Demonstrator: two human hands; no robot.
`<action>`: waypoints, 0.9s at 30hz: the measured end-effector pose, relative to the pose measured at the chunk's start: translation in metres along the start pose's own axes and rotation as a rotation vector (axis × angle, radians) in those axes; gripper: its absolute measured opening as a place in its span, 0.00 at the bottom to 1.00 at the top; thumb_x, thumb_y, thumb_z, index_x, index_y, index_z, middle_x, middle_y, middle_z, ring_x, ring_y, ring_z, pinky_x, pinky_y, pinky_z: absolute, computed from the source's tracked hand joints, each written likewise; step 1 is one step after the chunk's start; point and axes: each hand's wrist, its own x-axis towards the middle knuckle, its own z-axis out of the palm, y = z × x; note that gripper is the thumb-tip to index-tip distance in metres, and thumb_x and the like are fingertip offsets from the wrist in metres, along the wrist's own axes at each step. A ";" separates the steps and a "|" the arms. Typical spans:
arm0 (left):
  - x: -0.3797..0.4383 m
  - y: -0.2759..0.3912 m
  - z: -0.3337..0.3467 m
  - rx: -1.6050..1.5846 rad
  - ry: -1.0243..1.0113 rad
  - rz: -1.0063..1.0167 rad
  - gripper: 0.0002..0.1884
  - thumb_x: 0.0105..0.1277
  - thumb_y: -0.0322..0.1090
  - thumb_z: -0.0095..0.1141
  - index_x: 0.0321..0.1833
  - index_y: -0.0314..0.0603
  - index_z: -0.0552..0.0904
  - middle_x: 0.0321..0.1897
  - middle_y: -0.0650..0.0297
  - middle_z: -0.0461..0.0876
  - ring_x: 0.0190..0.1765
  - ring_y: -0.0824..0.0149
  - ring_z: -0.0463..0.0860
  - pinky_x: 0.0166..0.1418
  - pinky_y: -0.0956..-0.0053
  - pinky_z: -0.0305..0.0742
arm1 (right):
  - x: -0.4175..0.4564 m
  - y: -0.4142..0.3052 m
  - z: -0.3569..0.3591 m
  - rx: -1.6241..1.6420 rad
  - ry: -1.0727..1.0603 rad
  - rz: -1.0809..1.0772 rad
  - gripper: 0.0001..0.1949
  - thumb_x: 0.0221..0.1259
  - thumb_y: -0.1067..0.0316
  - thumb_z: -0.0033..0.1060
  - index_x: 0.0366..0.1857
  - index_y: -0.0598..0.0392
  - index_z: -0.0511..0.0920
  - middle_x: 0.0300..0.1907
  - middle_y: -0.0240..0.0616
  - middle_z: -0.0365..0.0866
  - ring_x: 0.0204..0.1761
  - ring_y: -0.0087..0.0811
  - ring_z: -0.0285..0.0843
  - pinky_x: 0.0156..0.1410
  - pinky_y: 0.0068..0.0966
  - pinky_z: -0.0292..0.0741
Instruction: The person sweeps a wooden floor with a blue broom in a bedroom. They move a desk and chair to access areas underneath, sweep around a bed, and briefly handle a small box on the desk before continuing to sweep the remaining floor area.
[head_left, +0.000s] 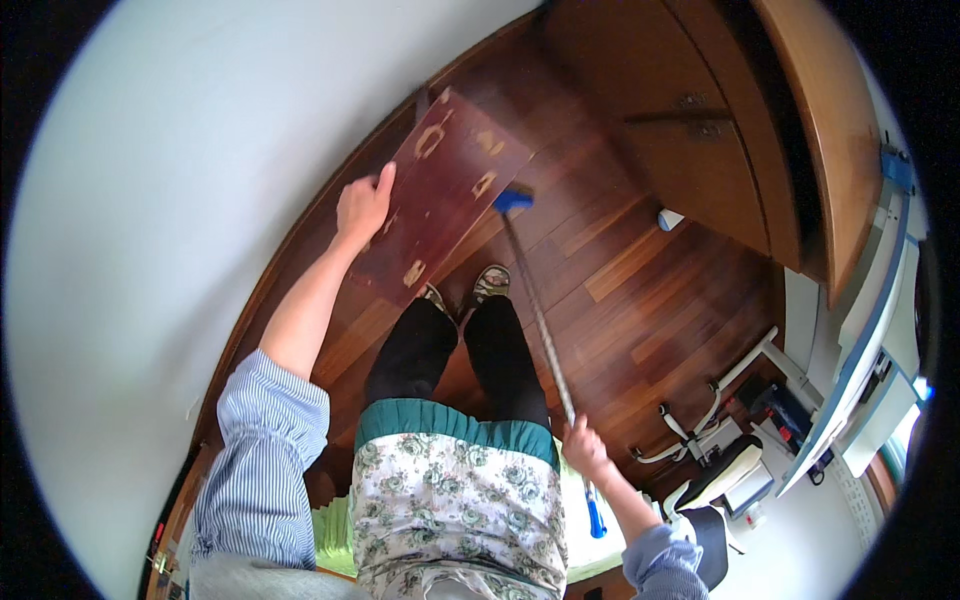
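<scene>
My left hand (363, 206) grips the near-wall edge of a dark red wooden box or panel (442, 202), thumb on top. Its face has several worn, pale patches, and it is tilted above the floor beside the wall; its underside is hidden. My right hand (586, 448) is closed around the long shaft of a broom (538, 311). The blue broom head (514, 199) is down by the floor, just past the panel's right edge. The blue end grip (595, 519) of the shaft sticks out behind my right hand.
A white wall (165, 210) runs along the left. Wooden cabinets (697, 172) stand at the upper right, with a small blue-and-white object (669, 219) at their base. On the right are a desk (847, 360) and an office chair (712, 480). My feet are on the plank floor (637, 292).
</scene>
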 end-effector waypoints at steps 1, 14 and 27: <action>0.017 0.020 0.010 0.001 -0.031 -0.003 0.34 0.64 0.61 0.37 0.25 0.33 0.81 0.24 0.41 0.78 0.35 0.41 0.78 0.39 0.53 0.72 | -0.004 -0.006 -0.017 0.119 -0.167 0.083 0.21 0.62 0.56 0.46 0.44 0.69 0.69 0.12 0.41 0.74 0.14 0.37 0.76 0.14 0.31 0.70; 0.182 0.130 0.116 0.149 -0.157 0.137 0.38 0.61 0.65 0.40 0.41 0.26 0.79 0.43 0.41 0.78 0.51 0.44 0.75 0.54 0.59 0.69 | -0.026 0.004 0.032 0.560 -0.734 0.462 0.15 0.64 0.56 0.39 0.40 0.59 0.61 0.22 0.59 0.76 0.28 0.58 0.76 0.36 0.49 0.73; 0.197 0.113 0.120 0.011 -0.100 0.287 0.36 0.62 0.64 0.38 0.56 0.33 0.72 0.54 0.42 0.72 0.58 0.46 0.70 0.59 0.59 0.66 | -0.071 -0.010 0.026 0.914 -0.496 0.614 0.12 0.62 0.59 0.48 0.40 0.55 0.68 0.18 0.50 0.76 0.22 0.51 0.77 0.26 0.41 0.71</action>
